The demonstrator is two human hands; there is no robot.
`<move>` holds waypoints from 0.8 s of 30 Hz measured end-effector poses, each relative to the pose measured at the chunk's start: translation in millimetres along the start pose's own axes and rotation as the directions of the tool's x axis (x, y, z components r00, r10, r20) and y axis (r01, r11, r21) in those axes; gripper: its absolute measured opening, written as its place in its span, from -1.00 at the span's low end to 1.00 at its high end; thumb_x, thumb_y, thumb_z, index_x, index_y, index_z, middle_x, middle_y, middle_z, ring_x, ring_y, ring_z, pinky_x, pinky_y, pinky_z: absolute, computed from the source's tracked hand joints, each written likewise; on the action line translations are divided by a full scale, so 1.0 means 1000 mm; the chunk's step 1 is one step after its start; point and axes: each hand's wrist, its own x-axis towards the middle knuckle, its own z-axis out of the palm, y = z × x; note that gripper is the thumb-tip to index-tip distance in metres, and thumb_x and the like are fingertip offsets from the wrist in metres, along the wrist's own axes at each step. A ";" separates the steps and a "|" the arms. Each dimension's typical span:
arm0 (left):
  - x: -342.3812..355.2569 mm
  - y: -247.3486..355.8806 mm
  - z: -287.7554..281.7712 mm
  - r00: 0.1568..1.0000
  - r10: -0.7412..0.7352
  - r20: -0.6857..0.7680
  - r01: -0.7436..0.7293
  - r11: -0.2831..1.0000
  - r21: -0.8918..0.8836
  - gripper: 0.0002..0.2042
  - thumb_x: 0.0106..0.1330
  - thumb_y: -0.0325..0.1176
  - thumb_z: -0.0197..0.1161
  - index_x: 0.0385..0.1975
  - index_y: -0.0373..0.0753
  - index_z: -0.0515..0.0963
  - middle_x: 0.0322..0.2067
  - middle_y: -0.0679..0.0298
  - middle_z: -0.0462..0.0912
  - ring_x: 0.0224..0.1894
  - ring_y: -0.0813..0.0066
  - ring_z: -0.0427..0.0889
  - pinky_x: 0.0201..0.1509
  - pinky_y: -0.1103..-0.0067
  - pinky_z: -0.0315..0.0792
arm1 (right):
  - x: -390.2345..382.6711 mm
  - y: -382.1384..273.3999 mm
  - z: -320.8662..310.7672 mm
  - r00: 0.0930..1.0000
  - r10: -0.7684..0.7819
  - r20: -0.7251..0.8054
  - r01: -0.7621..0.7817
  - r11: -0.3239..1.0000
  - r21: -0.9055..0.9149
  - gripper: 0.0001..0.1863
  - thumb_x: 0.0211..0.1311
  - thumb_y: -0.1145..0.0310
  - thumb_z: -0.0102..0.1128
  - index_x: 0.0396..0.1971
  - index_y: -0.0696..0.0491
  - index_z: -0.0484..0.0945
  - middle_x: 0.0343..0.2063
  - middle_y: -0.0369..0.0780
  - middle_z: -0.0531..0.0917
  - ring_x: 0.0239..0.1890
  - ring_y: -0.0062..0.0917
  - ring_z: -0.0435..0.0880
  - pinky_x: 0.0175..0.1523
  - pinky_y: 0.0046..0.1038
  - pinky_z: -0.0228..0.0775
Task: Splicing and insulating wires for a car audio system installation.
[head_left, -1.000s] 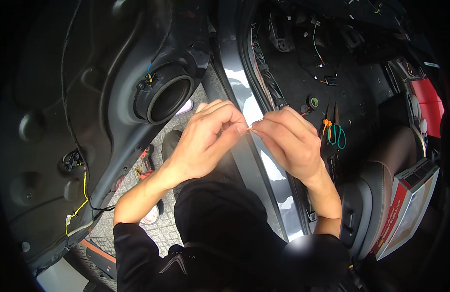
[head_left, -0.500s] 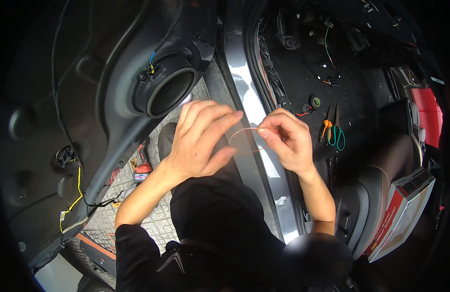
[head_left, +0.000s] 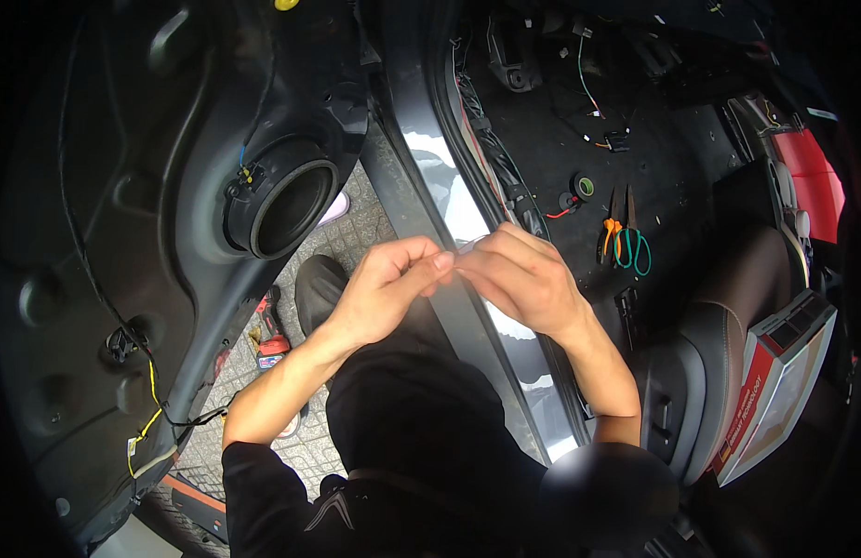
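we see left hand [head_left: 384, 290] and right hand [head_left: 531, 281] pinching thin, mostly hidden strand [head_left: 457, 269] over glossy sill [head_left: 432, 158]; round speaker [head_left: 255, 216] left of sill, pointed scissors [head_left: 632, 223] right.

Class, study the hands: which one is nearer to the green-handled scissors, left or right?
Right. The right hand is left of the scissors and slightly lower in the picture; the left hand is farther left, beyond the right one.

I see a black top [head_left: 291, 521] with short sleeves [head_left: 255, 470], marked by a pale, pointed chevron [head_left: 332, 511].
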 end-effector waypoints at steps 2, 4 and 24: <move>0.010 -0.002 -0.004 0.969 -0.149 0.199 0.227 0.853 -0.470 -0.76 0.47 -0.29 0.10 -0.35 -0.32 0.56 -0.55 0.39 0.47 -0.47 0.58 0.39 -0.31 0.63 0.29 | -0.005 0.010 0.006 0.932 -0.361 -0.048 0.318 0.872 -0.373 -0.80 -0.08 0.47 0.25 -0.37 0.15 0.56 -0.42 -0.27 0.57 -0.54 -0.53 0.48 -0.48 -0.51 0.32; 0.018 -0.001 0.005 0.931 -0.195 0.309 0.354 0.695 -0.626 -0.78 0.46 -0.31 0.11 -0.32 -0.34 0.55 -0.53 0.37 0.46 -0.47 0.57 0.38 -0.29 0.60 0.31 | -0.013 0.017 0.000 0.922 -0.379 -0.082 0.311 0.848 -0.429 -0.79 -0.09 0.47 0.26 -0.37 0.15 0.56 -0.41 -0.26 0.56 -0.54 -0.53 0.49 -0.48 -0.51 0.32; 0.170 0.040 0.074 0.952 0.137 -0.273 -0.274 0.777 -0.567 -0.80 0.36 -0.40 0.27 -0.12 -0.38 0.55 -0.33 0.16 0.69 -0.34 0.53 0.67 -0.34 0.61 0.62 | 0.018 0.078 -0.093 0.760 0.511 -0.402 -0.196 0.769 0.609 -0.89 0.28 0.53 0.27 -0.24 0.19 0.59 -0.39 -0.36 0.64 -0.38 -0.78 0.54 -0.26 -0.73 0.35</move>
